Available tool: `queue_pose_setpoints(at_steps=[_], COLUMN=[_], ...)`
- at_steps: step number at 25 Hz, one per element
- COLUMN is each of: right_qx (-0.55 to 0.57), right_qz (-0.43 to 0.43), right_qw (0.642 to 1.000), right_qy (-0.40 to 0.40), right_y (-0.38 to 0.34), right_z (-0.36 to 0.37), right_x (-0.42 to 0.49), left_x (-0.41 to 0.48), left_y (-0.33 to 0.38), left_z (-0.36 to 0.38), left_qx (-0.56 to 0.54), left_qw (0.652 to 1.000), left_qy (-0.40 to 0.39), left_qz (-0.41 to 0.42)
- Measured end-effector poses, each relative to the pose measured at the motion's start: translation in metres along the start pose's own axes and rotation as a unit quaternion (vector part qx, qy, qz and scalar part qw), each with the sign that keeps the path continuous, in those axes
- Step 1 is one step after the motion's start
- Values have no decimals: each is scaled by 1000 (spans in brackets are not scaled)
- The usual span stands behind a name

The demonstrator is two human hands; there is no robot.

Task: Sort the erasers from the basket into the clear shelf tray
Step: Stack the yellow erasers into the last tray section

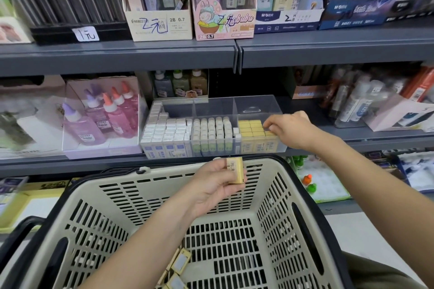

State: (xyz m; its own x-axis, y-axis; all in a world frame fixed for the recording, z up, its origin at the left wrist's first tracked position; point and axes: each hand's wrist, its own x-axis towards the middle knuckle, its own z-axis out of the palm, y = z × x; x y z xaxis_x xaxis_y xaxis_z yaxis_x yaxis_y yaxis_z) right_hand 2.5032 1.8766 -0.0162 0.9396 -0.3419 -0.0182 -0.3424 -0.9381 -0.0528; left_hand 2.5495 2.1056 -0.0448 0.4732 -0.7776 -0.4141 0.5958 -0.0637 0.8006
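My left hand (212,183) holds a yellow eraser (235,169) upright above the beige basket (277,195), pinched between thumb and fingers. My right hand (287,128) reaches into the right compartment of the clear shelf tray (256,105), its fingertips on the stacked yellow erasers (251,128) there; whether it pinches one I cannot tell. The tray's left compartment holds white erasers (166,130), the middle one round-topped pale erasers (211,129). Several more yellow erasers (178,265) lie on the basket floor beside my left forearm.
A clear box of pink and purple glue bottles (105,115) stands left of the tray. White bottles and boxes (366,103) crowd the shelf to its right. The grey upper shelf (234,51) overhangs, carrying boxes of pencil leads. Small toys (308,183) lie on the lower shelf.
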Motion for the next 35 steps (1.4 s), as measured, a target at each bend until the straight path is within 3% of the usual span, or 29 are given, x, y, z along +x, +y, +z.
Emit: queue_pose_setpoints(at_steps=[3, 5, 8, 12, 16, 19, 22, 25, 29, 35], right_qx=[103, 236, 290, 386, 458, 426, 384, 159, 21, 17], right_qz=[-59, -116, -175, -132, -58, -33, -7, 34, 10, 9], right_qw=[988, 963, 940, 913, 887, 903, 921, 973, 996, 999], right_qy=[97, 54, -33, -33, -26, -36, 63, 163, 82, -42], right_y=[-12, -26, -37, -35, -32, -27, -8, 11, 5, 5], right_z=[-5, -9, -10, -16, -19, -23, -35, -35, -9, 7], right_x=[-20, -40, -56, -57, -58, -56, -42, -22, 0, 12], left_x=[0, 2, 4, 7, 13, 18, 24, 23, 14, 8], left_y=[2, 5, 7, 8, 6, 7, 13, 8, -16, -35], left_z=[1, 3, 8, 15, 20, 31, 32, 21, 3, -36], left_qx=[8, -12, -42, -57, 0, 87, 211, 250, 236, 227], left_qw=[1000, 1000, 999, 998, 997, 987, 960, 952, 962, 967], left_qy=[4, -1, -22, -23, 15, 30, 79, 82, 66, 87], left_qz=[17, 19, 8, 8, 81, 129, 169, 154, 116, 79])
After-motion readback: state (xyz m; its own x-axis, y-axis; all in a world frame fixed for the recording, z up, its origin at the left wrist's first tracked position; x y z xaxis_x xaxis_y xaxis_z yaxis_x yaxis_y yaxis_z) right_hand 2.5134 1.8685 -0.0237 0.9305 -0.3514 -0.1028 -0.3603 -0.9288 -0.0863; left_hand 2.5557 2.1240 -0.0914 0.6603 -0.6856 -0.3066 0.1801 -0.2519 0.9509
